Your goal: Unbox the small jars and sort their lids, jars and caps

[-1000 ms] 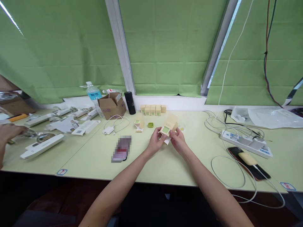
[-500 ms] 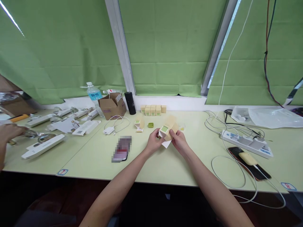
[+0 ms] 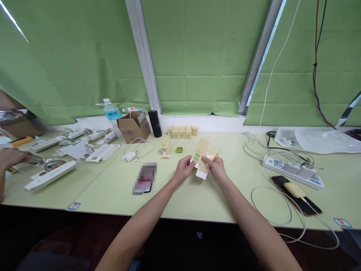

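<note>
Between my hands, above the table, is a small cream carton with a green square on its face and white flaps toward me. My left hand pinches its left edge near the green square. On the other side, my right hand grips the right part with thumb on top. Beyond my left hand sits a small olive-green tub. A similar carton with an opened end stands left of it. Behind my right hand, a clear round piece is partly hidden.
Several small cream boxes line the back ledge. A black bottle, cardboard box and white charger are left of them. A blurred phone lies nearer. Right are a power strip and cables. Another person's hand is far left.
The carton has gone from a boxy shape to a flatter one, its side panels spread and its white flap lower. My hands have shifted slightly, still holding it.
</note>
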The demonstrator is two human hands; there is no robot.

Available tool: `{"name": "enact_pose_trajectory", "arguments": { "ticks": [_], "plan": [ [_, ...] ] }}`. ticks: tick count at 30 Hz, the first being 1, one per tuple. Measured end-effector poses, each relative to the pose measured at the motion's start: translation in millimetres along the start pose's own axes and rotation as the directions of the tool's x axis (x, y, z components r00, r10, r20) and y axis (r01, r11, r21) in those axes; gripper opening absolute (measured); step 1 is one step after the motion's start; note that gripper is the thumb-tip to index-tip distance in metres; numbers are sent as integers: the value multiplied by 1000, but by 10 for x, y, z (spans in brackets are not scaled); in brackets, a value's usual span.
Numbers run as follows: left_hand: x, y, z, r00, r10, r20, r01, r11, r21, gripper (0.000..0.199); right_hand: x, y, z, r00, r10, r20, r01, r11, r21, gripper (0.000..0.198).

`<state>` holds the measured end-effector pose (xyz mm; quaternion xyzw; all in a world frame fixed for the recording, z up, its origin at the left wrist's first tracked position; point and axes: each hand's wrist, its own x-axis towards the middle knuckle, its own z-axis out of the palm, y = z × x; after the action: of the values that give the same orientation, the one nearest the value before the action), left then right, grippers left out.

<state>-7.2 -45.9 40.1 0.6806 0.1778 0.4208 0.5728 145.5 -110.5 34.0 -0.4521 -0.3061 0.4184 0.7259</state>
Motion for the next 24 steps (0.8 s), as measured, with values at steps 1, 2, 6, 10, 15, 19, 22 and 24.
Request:
{"name": "enact_pose_trajectory", "arguments": {
  "ticks": [1, 2, 6, 10, 15, 19, 22, 24],
  "plan": [
    [3, -10, 1, 1000, 1, -17, 0, 1000, 28, 41, -2, 1, 0, 1000, -1, -1, 1, 1000, -11, 50],
    [8, -22, 1, 999, -4, -42, 6, 998, 58, 45, -6, 1, 4, 1000, -3, 0, 3, 1000, -26, 50],
    [36, -69, -13, 992, -41, -120, 55, 991, 118, 54, -29, -3, 38, 1000, -21, 20, 23, 994, -109, 49],
    [61, -77, -55, 981, -57, -186, 76, 992, 96, 54, -32, -4, 40, 997, -11, 74, 21, 992, -126, 50],
    [73, -91, -87, 980, -106, -170, 115, 992, 44, 49, 4, 18, -17, 998, -60, 33, 65, 982, -179, 48],
    [67, -116, -68, 984, -71, -165, 74, 997, 14, 44, 6, 19, -18, 998, -69, -2, 67, 980, -189, 47],
    [80, -137, -68, 983, -60, -173, 61, 998, -3, 43, -16, -4, 17, 999, -42, 25, 46, 983, -177, 49],
    [113, -157, -114, 979, -68, -192, 70, 998, 5, 42, -32, -26, 37, 998, -20, 61, 31, 984, -177, 53]
  ]
}}
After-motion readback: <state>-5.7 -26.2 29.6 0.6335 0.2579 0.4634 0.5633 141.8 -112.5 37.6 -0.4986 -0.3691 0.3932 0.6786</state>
